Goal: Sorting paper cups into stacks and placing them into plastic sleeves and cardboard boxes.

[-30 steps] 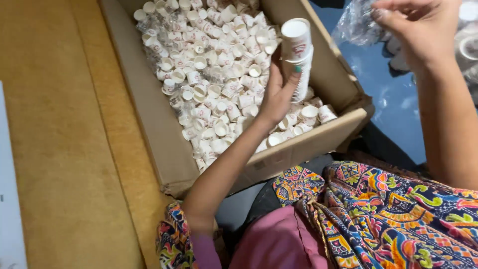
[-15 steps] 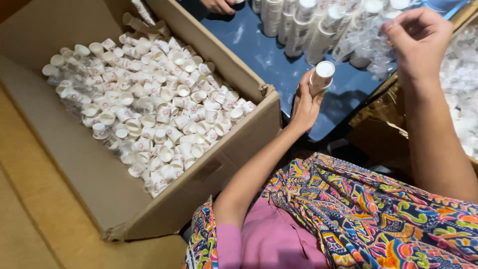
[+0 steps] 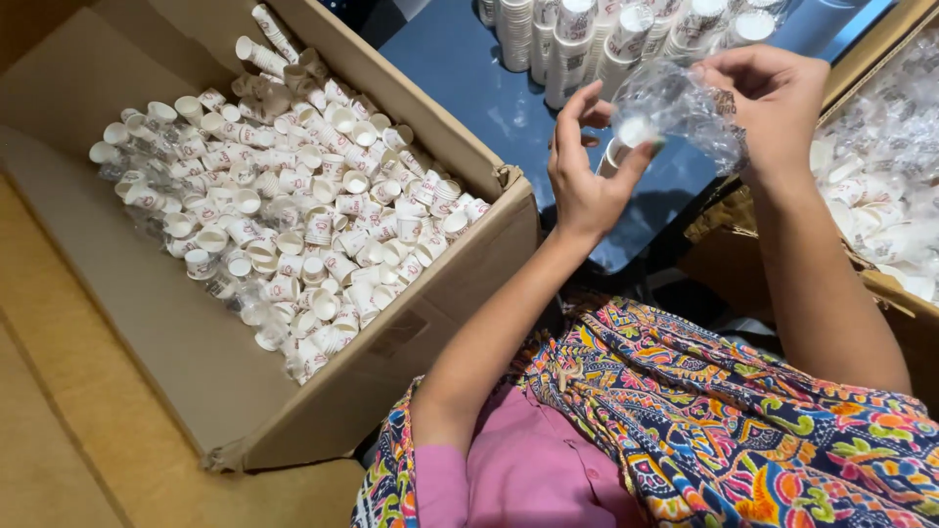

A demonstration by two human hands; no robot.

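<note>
Step in hand, as I read it: bagging a stack of cups. Left hand (image 3: 587,181) was curled around a short nested stack of small white paper cups (image 3: 618,149), thumb and fingers closed on its side, top rim facing up. Right hand (image 3: 773,98) pinched a crumpled clear plastic sleeve (image 3: 680,103) between thumb and fingertips, fingers closed on the film. The sleeve's mouth hung just over and against the top of the stack; can't tell whether the stack had entered it at all.

Both hands were above the dark blue tabletop (image 3: 469,78), well clear of the big open brown cardboard box (image 3: 411,332) on the person's left, which held a loose heap of the same small white cups (image 3: 293,225). Tall upright columns of stacked white cups (image 3: 587,39) stood at the table's far edge. A second cardboard box of loose cups (image 3: 880,176) sat on the right, partly cut off.

Judgement on the next move: film is limp and crumpled, so the mouth needs spreading before it slides down. Left grip must stay firm low on the stack, or the nested cups could separate.
</note>
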